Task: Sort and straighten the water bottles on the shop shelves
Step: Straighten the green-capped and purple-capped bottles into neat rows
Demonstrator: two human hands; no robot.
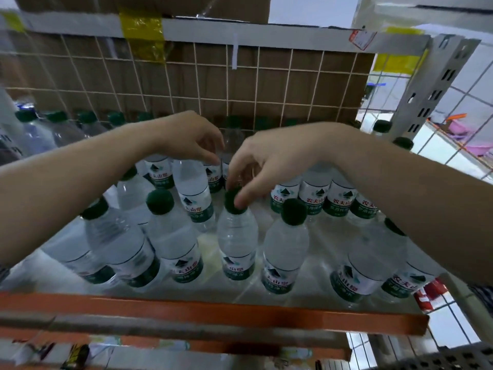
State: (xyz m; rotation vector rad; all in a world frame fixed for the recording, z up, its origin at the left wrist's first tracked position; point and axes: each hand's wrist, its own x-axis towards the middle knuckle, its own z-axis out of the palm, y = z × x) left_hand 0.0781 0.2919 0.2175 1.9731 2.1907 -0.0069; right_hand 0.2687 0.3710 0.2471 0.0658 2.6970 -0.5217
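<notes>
Several clear water bottles with dark green caps and green-and-white labels stand on a shop shelf (213,311) with an orange front edge. My right hand (269,161) reaches down and pinches the green cap of a front-row bottle (236,236) between thumb and fingers. Farther back, my left hand (192,137) curls its fingers over the top of a bottle (213,177) in the middle row; that bottle's cap is hidden under the hand. Both forearms stretch in from the sides.
A wire grid (240,84) backed by brown cardboard closes the rear of the shelf. A white shelf board (266,33) with yellow tape runs overhead. A perforated metal upright (432,94) stands at the right. More bottles (53,129) line the back left.
</notes>
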